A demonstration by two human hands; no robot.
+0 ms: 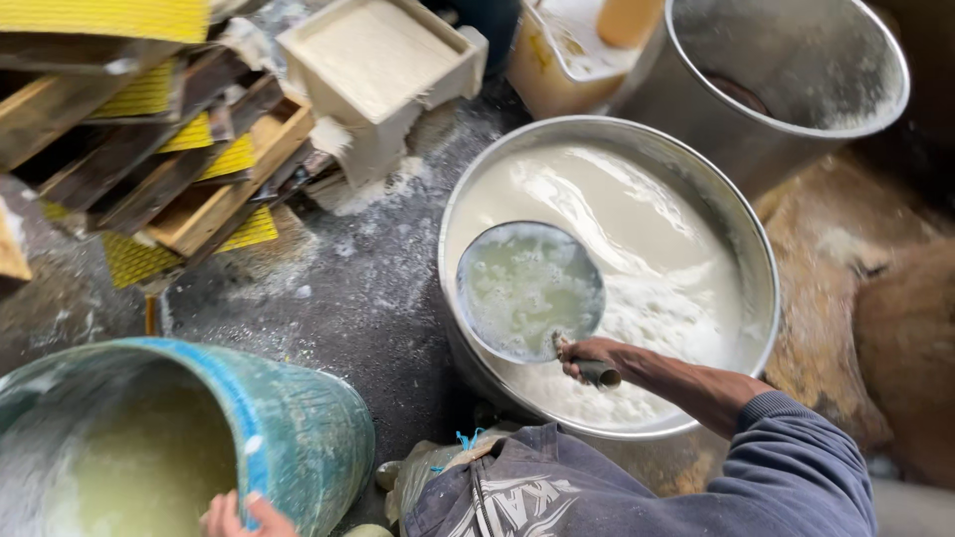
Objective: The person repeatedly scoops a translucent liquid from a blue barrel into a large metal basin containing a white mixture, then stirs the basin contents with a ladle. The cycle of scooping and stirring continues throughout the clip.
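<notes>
Steel vat (756, 259): on the floor, holding white curdled liquid.
Ladle (527, 288): round, shallow, part sunk at the vat's left, filled with pale greenish whey and foam.
Right hand (587, 358): clamped on the ladle handle.
Left hand (239, 517): fingers on the blue tub (298, 428) rim.
Technique: keep the ladle level, lift slowly, skim shallow.

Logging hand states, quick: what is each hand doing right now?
Left hand: grips the rim of the blue bucket.
Right hand: closed on the ladle handle, over the metal vat.
</notes>
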